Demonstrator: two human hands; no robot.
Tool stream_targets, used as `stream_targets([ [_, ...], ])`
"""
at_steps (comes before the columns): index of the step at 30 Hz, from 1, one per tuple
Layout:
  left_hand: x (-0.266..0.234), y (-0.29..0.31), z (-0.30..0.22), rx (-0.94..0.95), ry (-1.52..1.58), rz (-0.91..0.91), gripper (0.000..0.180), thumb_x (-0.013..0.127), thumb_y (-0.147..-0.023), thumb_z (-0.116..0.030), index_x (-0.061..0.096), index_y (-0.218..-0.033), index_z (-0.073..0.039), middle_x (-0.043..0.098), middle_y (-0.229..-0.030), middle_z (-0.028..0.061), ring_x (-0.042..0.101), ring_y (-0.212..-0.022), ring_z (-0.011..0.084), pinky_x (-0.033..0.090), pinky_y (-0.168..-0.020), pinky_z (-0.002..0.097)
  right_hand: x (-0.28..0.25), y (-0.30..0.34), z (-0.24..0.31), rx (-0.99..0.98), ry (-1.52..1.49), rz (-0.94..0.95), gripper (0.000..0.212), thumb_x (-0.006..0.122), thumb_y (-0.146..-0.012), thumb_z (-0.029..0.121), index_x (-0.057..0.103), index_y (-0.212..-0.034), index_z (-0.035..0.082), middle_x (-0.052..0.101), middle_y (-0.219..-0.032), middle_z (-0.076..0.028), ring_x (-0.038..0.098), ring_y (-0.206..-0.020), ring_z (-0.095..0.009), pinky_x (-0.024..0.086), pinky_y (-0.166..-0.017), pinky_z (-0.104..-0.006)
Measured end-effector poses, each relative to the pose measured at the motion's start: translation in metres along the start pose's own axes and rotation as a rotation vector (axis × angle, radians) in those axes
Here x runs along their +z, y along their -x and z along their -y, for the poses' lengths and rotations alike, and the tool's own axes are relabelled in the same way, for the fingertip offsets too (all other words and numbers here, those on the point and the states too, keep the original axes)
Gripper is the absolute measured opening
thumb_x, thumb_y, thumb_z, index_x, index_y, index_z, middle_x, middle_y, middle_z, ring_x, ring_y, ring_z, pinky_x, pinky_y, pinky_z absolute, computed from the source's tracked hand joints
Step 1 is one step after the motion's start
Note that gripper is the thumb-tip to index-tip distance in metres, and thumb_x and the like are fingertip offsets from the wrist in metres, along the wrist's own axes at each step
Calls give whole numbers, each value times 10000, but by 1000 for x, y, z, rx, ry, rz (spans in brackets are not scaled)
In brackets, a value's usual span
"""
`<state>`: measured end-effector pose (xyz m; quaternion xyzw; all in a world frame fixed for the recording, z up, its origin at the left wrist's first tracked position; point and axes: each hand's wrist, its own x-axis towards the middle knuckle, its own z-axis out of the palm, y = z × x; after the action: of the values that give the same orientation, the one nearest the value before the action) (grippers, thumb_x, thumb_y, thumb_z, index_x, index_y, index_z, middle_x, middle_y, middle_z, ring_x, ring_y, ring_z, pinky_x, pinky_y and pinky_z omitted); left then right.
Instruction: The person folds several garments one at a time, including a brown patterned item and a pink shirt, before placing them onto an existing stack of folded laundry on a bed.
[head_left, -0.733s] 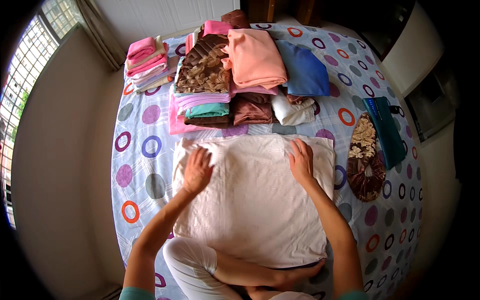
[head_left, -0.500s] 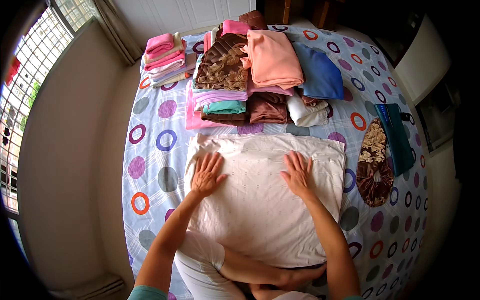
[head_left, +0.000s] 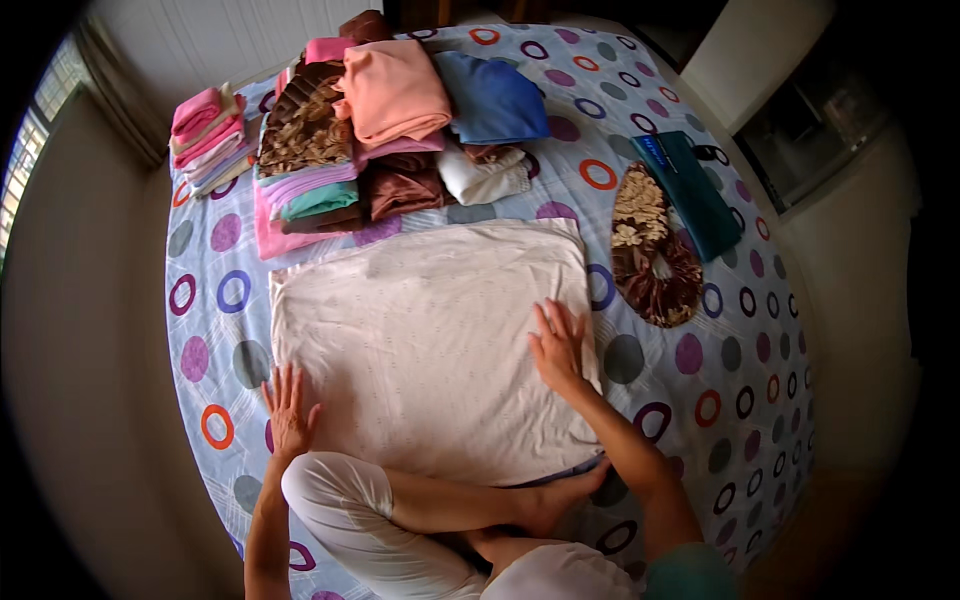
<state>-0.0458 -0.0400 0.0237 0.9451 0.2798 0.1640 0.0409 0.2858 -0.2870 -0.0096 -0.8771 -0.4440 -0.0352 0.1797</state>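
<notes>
A pale, cream-white rectangular cloth point(head_left: 430, 340) is spread flat on the bed in front of my crossed legs, with faint creases and small dotted marks across it. At its near left edge my left hand point(head_left: 290, 412) lies flat with the fingers apart. My right hand point(head_left: 558, 348) rests on the cloth near its right edge, fingers spread and the thumb out to the side. Neither hand grips anything. A strip of dark blue shows under the cloth's near right edge, beside my foot.
Beyond the cloth stands a large pile of folded fabrics point(head_left: 310, 190), topped by a peach cloth point(head_left: 395, 90) and a blue one point(head_left: 490, 98). A smaller folded stack point(head_left: 210, 140) is at far left. Right lie a brown floral ruffled piece point(head_left: 655, 250) and a dark green flat case point(head_left: 690, 195).
Both hands have slid toward me over the cloth, the left more, out to its left edge. My view has turned to the right, so everything sits further left.
</notes>
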Motion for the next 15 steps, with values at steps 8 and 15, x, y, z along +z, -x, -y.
stream_targets([
  [8, -8, 5, -175, -54, 1341, 1175, 595, 453, -769, -414, 302, -1229, -66, 320, -1250, 102, 288, -1146, 258, 224, -945, 382, -11, 107, -7, 24, 86, 136, 506, 493, -777, 298, 333, -1224, 120, 283, -1272, -105, 225, -1193, -249, 111, -923, -563],
  [15, 52, 55, -348, -759, 1639, 1966, 683, 443, -741, -518, 261, -1256, -108, 260, -1292, 65, 231, -1175, 214, 192, -957, 345, -70, 155, -95, 326, 221, -54, 288, 500, -749, 152, 506, -1004, 19, 463, -1079, -157, 423, -1006, -311, 336, -825, -416],
])
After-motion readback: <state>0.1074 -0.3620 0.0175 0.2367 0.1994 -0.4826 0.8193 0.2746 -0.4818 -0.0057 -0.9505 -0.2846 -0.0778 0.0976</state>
